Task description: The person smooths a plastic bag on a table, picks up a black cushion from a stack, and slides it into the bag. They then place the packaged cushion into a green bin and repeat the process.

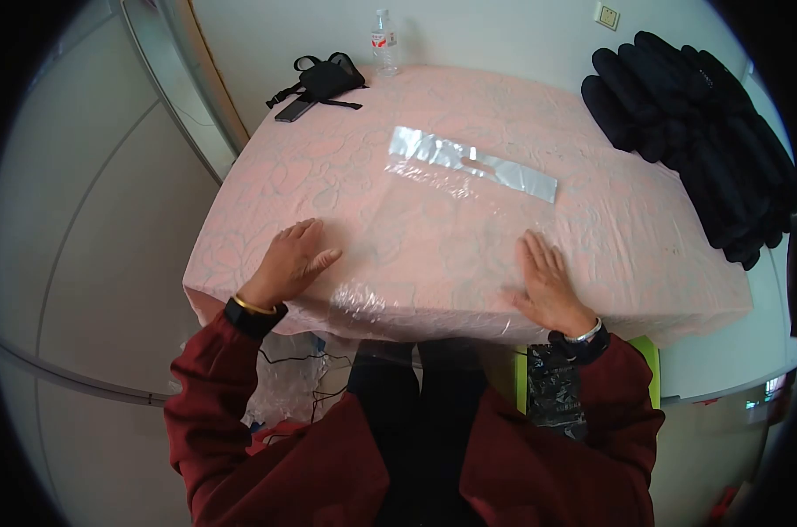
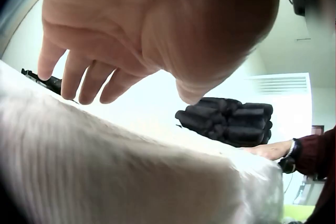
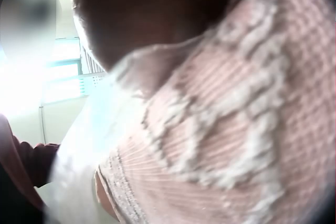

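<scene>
A clear plastic bag lies flat on the pink patterned tablecloth, its lower end reaching over the table's front edge. Across its far end runs a silvery strip with an oval handle slot. My left hand is just left of the bag, palm down with fingers extended and thumb out to the side. In the left wrist view that palm shows nothing held. My right hand rests at the bag's right side, fingers straight and pointing away from me. The right wrist view shows it dark and close over the tablecloth.
At the back left are a black strapped pouch, a phone and a plastic bottle. A bulky black padded item covers the right rear corner. Below the front edge are crumpled clear plastic, cables and a green bin.
</scene>
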Motion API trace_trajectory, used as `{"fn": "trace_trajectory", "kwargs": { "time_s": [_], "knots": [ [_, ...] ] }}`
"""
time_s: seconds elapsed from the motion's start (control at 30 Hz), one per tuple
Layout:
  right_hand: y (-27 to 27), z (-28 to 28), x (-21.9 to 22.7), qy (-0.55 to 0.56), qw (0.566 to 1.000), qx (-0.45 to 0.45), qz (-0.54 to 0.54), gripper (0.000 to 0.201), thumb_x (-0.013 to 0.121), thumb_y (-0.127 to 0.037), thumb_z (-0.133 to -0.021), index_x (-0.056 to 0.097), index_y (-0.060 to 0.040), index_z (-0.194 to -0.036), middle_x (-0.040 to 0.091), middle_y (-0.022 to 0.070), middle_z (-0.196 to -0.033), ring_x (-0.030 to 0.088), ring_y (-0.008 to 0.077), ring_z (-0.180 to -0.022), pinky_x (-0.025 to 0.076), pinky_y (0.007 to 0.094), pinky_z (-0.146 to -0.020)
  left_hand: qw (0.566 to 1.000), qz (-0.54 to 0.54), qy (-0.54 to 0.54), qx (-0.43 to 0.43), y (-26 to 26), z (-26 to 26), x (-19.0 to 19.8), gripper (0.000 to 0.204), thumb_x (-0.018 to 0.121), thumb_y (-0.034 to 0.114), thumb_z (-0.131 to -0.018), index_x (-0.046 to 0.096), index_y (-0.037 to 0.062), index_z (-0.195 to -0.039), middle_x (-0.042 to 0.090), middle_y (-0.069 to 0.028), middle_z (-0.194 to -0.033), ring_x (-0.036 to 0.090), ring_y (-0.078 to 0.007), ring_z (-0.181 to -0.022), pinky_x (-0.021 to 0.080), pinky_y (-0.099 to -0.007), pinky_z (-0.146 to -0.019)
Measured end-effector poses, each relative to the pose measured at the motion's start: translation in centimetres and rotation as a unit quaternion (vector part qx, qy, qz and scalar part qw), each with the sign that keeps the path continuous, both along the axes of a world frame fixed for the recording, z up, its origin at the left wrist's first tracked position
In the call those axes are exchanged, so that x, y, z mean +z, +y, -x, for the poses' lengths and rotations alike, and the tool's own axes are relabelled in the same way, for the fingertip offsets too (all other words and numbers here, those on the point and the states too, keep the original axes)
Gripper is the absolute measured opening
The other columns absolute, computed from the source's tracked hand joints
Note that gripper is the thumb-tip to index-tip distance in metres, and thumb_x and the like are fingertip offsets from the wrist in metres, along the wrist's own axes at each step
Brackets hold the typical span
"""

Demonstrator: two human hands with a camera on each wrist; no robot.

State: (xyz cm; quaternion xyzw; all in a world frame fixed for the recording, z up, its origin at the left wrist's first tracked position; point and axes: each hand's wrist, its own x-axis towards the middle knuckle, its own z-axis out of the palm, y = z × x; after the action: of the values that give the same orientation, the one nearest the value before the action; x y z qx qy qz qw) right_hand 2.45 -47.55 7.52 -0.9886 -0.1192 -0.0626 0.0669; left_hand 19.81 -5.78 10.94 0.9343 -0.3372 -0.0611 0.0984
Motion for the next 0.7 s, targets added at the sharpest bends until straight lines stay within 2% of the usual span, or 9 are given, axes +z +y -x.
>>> {"fn": "trace_trajectory", "kwargs": {
  "time_s": [0.1, 0.13, 0.23, 0.27, 0.37, 0.53, 0.63, 0.67, 0.7],
  "knots": [
    [-1.6, -0.7, -0.5, -0.027, 0.988, -0.149, -0.006, 0.081, 0.062, -0.042, -0.092, 0.03, 0.0078, -0.148, 0.026, 0.03, -0.155, 0.024, 0.0462, -0.145, 0.019, 0.0536, -0.118, 0.97, 0.225, -0.092, -0.023, 0.7, 4.8, -0.7, 0.066, 0.06, 0.046, -0.096, 0.049, -0.0034, -0.137, 0.049, -0.0247, -0.141, 0.046, -0.0415, -0.132, 0.041, -0.0479, -0.107],
    [-1.4, -0.4, -0.5, -0.023, 0.989, -0.148, -0.005, 0.081, 0.062, -0.042, -0.092, 0.03, 0.0078, -0.148, 0.026, 0.03, -0.155, 0.024, 0.0462, -0.145, 0.019, 0.0536, -0.118, 0.97, 0.226, -0.087, -0.022, 0.9, 5.8, -1.0, 0.066, 0.06, 0.046, -0.096, 0.049, -0.0034, -0.137, 0.049, -0.0247, -0.141, 0.046, -0.0415, -0.132, 0.041, -0.0479, -0.107],
    [-0.6, 1.3, 0.9, -0.113, 0.988, -0.1, -0.022, 0.074, 0.064, -0.036, -0.091, 0.036, 0.0066, -0.144, 0.029, 0.0295, -0.153, 0.026, 0.0461, -0.144, 0.021, 0.0542, -0.118, 0.952, 0.283, -0.12, -0.007, 1.3, 8.6, -2.1, 0.06, 0.073, 0.03, -0.089, 0.051, -0.0021, -0.134, 0.051, -0.023, -0.137, 0.05, -0.0415, -0.124, 0.042, -0.0466, -0.105],
    [0.2, 2.0, 1.6, -0.107, 0.989, -0.099, -0.021, 0.074, 0.064, -0.036, -0.091, 0.036, 0.0066, -0.144, 0.029, 0.0295, -0.153, 0.026, 0.0461, -0.144, 0.021, 0.0542, -0.118, 0.952, 0.284, -0.114, -0.004, 1.4, 9.5, -2.5, 0.06, 0.073, 0.03, -0.089, 0.051, -0.0021, -0.134, 0.051, -0.023, -0.137, 0.05, -0.0415, -0.124, 0.042, -0.0466, -0.105],
    [3.7, 4.3, 3.4, -0.073, 0.994, 0.04, -0.065, 0.069, 0.065, -0.032, -0.091, 0.039, 0.0042, -0.143, 0.031, 0.0279, -0.153, 0.026, 0.0455, -0.143, 0.021, 0.0548, -0.117, 0.943, 0.297, -0.149, 0.02, 1.5, 12.0, -3.7, 0.061, 0.076, 0.023, -0.087, 0.05, -0.0008, -0.136, 0.051, -0.0226, -0.137, 0.05, -0.0412, -0.124, 0.043, -0.0455, -0.104],
    [3.5, 4.0, 1.3, -0.038, 0.998, 0.018, -0.036, 0.07, 0.065, -0.034, -0.091, 0.039, 0.0013, -0.145, 0.03, 0.0263, -0.154, 0.026, 0.044, -0.144, 0.02, 0.0559, -0.117, 0.929, 0.336, -0.144, 0.052, 0.3, 15.0, -5.9, 0.06, 0.077, 0.019, -0.086, 0.05, 0.0001, -0.137, 0.049, -0.0212, -0.139, 0.052, -0.0369, -0.125, 0.045, -0.0435, -0.102],
    [2.3, 2.9, 1.6, -0.018, 1.0, -0.011, -0.023, 0.072, 0.065, -0.038, -0.091, 0.038, 0.0003, -0.147, 0.03, 0.0244, -0.155, 0.025, 0.0426, -0.145, 0.019, 0.0569, -0.117, 0.872, 0.475, 0.018, 0.118, -1.2, 16.2, -7.1, 0.059, 0.076, 0.016, -0.088, 0.049, 0.0004, -0.138, 0.059, -0.0157, -0.127, 0.06, -0.027, -0.112, 0.048, -0.0383, -0.095],
    [2.2, 2.9, 1.5, -0.014, 1.0, -0.013, -0.022, 0.072, 0.065, -0.038, -0.091, 0.038, 0.0003, -0.147, 0.03, 0.0244, -0.155, 0.025, 0.0426, -0.145, 0.019, 0.0569, -0.117, 0.872, 0.475, 0.023, 0.118, -1.5, 16.3, -7.7, 0.059, 0.076, 0.016, -0.088, 0.049, 0.0004, -0.138, 0.059, -0.0157, -0.127, 0.06, -0.027, -0.112, 0.048, -0.0383, -0.095],
    [2.2, 2.8, 1.4, -0.017, 0.999, -0.012, -0.025, 0.073, 0.065, -0.039, -0.092, 0.038, 0.0002, -0.147, 0.03, 0.0239, -0.155, 0.025, 0.0423, -0.145, 0.018, 0.0565, -0.118, 0.841, 0.516, 0.095, 0.129, -1.9, 16.2, -8.6, 0.053, 0.074, 0.016, -0.089, 0.051, 0.0004, -0.134, 0.061, -0.0128, -0.118, 0.061, -0.0227, -0.104, 0.049, -0.035, -0.09]
  ]
}}
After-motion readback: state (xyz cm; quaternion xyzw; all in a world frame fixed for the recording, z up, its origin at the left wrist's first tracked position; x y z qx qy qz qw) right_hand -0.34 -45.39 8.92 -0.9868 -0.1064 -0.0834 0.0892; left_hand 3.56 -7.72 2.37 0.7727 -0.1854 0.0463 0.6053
